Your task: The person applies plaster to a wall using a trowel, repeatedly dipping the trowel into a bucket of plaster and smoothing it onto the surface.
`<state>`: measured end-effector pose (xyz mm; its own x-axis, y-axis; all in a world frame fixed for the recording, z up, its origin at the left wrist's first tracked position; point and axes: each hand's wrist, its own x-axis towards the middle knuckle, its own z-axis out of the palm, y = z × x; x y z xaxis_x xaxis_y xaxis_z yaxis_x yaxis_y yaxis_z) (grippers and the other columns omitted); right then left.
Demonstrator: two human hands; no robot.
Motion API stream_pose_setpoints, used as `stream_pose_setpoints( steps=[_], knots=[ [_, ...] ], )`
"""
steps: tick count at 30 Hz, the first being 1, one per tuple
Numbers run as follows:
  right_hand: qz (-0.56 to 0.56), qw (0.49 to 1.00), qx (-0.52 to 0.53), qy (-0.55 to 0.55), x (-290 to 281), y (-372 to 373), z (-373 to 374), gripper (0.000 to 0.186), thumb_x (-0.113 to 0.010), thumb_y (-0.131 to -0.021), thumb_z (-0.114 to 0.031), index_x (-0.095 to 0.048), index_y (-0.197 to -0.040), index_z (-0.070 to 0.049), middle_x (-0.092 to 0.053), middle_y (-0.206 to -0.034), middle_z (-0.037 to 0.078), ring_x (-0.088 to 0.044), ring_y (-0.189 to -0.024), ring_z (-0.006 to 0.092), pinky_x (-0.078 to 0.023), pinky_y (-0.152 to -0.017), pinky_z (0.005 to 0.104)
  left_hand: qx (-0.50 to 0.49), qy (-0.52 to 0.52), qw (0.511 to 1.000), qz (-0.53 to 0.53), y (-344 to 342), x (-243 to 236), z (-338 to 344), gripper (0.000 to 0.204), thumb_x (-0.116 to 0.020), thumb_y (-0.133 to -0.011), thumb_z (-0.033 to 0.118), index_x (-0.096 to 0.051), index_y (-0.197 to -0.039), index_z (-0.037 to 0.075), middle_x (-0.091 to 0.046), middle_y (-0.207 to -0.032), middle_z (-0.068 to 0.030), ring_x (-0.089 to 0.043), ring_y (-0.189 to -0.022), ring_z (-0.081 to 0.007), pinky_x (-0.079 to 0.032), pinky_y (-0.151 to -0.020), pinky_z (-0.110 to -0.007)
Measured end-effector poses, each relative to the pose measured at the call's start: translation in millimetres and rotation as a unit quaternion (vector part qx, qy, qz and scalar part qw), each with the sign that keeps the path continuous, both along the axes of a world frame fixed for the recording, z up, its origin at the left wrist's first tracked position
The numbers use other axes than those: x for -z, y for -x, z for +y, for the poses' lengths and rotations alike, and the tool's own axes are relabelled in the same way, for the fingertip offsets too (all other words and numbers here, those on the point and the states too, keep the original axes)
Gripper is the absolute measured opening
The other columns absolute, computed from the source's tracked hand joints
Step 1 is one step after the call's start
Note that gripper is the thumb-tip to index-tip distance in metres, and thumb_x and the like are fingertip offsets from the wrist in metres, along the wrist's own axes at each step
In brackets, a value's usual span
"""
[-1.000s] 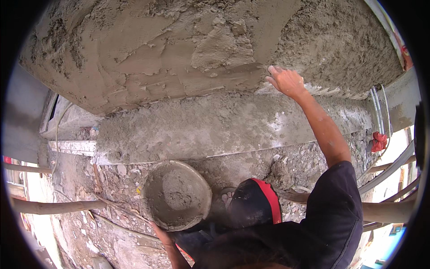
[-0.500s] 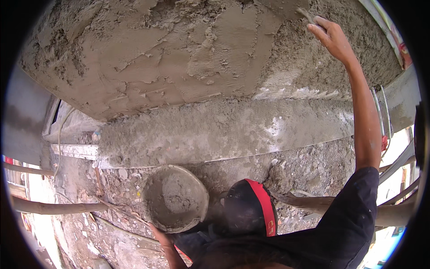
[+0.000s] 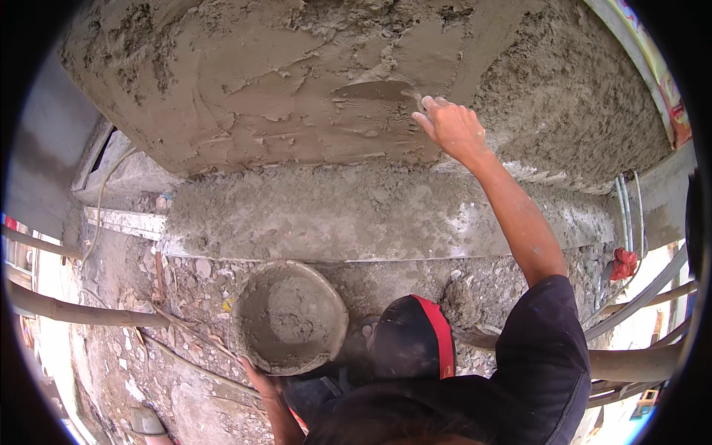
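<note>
The trowel (image 3: 377, 91) had swung down and left onto mortar (image 3: 259, 111) on the wall (image 3: 571, 111), gripped by the right hand's (image 3: 454, 130) curled fingers. Leftward, coating was spread but ragged; rightward, rough. The left hand (image 3: 259, 378) touched the basin (image 3: 340, 315), finger closure hidden.

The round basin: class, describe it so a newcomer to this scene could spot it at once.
Start at the long grey ledge below the mortar-smeared wall. Below that ledge, left of the dark knee with a red stripe, is the round basin, the left hand at its lower left rim. Unlike the rubble nearby, it is a wide bowl holding grey mortar.
</note>
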<state>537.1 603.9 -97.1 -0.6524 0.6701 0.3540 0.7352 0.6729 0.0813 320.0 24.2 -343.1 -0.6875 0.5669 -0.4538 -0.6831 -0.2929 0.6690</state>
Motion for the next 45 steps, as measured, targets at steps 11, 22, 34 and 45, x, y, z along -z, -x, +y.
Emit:
stream_pose_setpoints(
  steps=[11, 22, 34, 45],
  knots=[
    [0.227, 0.965, -0.011, 0.132, -36, -75, 46, 0.043, -0.051, -0.101, -0.041, -0.061, -0.098, 0.001, -0.062, -0.075, 0.024, -0.058, -0.068, 0.0433, -0.044, -0.064, 0.0475, 0.01, 0.024, 0.999, 0.023, -5, -3, 13, 0.075, -0.038, -0.101, 0.059, -0.031, -0.153, 0.006, -0.037, -0.154, -0.0131, -0.036, -0.14, -0.0327, -0.028, -0.116, -0.046],
    [-0.081, 0.993, 0.078, 0.044, 57, -131, 42, 0.04, -0.052, -0.099, -0.041, -0.062, -0.104, -0.003, -0.069, -0.086, 0.022, -0.067, -0.08, 0.0419, -0.053, -0.069, 0.053, -0.037, 0.022, 0.999, -0.01, -13, -28, 24, 0.067, -0.035, -0.103, 0.056, -0.036, -0.152, 0.009, -0.04, -0.153, -0.011, -0.039, -0.138, -0.0329, -0.03, -0.117, -0.046],
    [-0.119, 0.99, -0.003, -0.074, 12, -48, 25, 0.036, -0.051, -0.099, -0.043, -0.061, -0.103, -0.009, -0.069, -0.099, 0.015, -0.07, -0.082, 0.0345, -0.056, -0.066, 0.0467, -0.062, -0.008, 0.998, -0.01, -5, 15, 18, 0.056, -0.051, -0.101, 0.039, -0.044, -0.143, 0.002, -0.053, -0.14, -0.0147, -0.052, -0.125, -0.0306, -0.041, -0.107, -0.045],
    [0.185, 0.976, 0.03, -0.108, -135, -156, 33, 0.041, -0.056, -0.1, -0.036, -0.058, -0.085, 0.003, -0.055, -0.065, 0.019, -0.054, -0.058, 0.0354, -0.044, -0.059, 0.0417, -0.073, 0.042, 0.996, 0.03, -26, -7, 65, 0.054, -0.059, -0.081, 0.0, -0.05, -0.134, -0.003, -0.061, -0.123, -0.0152, -0.061, -0.108, -0.0289, -0.049, -0.098, -0.04]
  ],
)
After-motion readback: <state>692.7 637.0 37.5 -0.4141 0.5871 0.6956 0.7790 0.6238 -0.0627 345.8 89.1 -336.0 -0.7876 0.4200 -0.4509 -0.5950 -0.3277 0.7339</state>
